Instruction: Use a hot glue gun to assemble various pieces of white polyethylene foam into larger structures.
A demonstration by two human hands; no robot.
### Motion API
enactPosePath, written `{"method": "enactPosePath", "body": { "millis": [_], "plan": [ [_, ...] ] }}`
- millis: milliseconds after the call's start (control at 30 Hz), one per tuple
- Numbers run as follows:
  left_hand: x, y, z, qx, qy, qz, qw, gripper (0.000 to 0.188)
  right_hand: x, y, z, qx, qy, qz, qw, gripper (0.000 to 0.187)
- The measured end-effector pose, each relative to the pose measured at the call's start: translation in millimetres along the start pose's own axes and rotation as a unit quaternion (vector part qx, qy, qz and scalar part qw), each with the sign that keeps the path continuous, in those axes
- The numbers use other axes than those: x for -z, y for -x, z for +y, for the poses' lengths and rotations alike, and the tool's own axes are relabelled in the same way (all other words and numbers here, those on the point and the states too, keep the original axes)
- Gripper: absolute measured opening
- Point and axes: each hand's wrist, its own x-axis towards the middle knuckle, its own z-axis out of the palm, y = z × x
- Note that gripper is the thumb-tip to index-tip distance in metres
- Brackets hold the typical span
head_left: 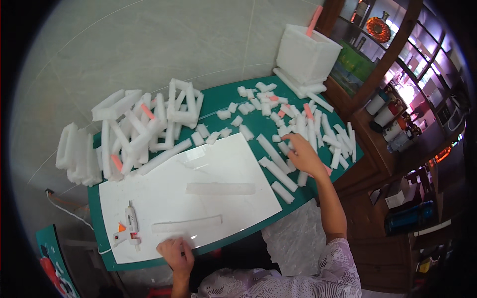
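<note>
My right hand [304, 158] reaches over the loose foam pieces on the right of the table, forefinger stretched out and fingers partly apart. Close by its fingertips lies a short white foam block [284, 147]; I cannot make out whether they touch. My left hand [177, 254] rests at the front edge of a glossy white board [218, 164], its fingers curled in with nothing seen in them. On that board lie a flat white foam strip [221, 188] and a thinner foam strip [187, 224]. A glue gun [130, 226] with an orange trigger lies at the board's left.
White foam frames [184, 102] with some pink pieces are piled at the back left. Short foam chunks [254, 102] and longer foam bars [278, 171] cover the right side of the green table [218, 92]. A white foam box [308, 54] stands far right, beside a wooden cabinet [367, 134].
</note>
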Motion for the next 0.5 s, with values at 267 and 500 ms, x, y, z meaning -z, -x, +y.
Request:
{"method": "enactPosePath", "body": {
  "millis": [267, 500],
  "plan": [
    [-2.0, 5.7, -2.1, -0.004, -0.012, 0.006, 1.000, 0.020, -53.4, -76.5, 48.1, -0.020, -0.024, -0.058, 0.998, 0.034],
    [2.1, 11.7, -8.8, 0.022, 0.008, 0.001, 1.000, 0.023, -104.6, -143.2, 74.5, -0.150, -0.013, 0.046, 0.988, 0.045]
  ]
}}
